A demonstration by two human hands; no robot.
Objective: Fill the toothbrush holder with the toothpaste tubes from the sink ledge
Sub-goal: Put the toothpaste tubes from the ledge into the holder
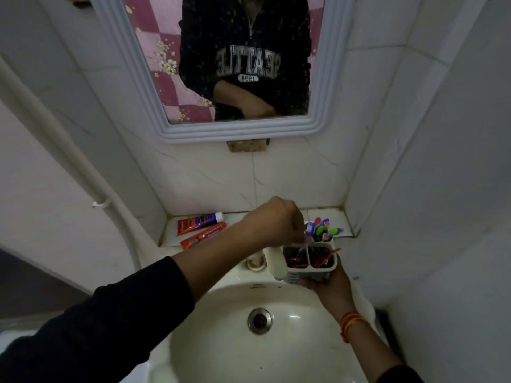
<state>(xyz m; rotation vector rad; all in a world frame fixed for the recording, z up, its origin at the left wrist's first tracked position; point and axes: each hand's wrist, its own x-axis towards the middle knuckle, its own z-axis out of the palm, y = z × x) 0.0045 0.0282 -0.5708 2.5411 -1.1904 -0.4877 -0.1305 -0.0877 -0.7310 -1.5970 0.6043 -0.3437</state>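
Head view | two toothpaste tubes [199,223] lie on sink ledge [329,214], left side, not yet in holder | left hand [276,219] closed around bundle of toothbrushes [322,230] just above holder | toothbrush holder [309,268] held from below by right hand [326,283] over sink [221,341] | progress: both visible tubes left to place.
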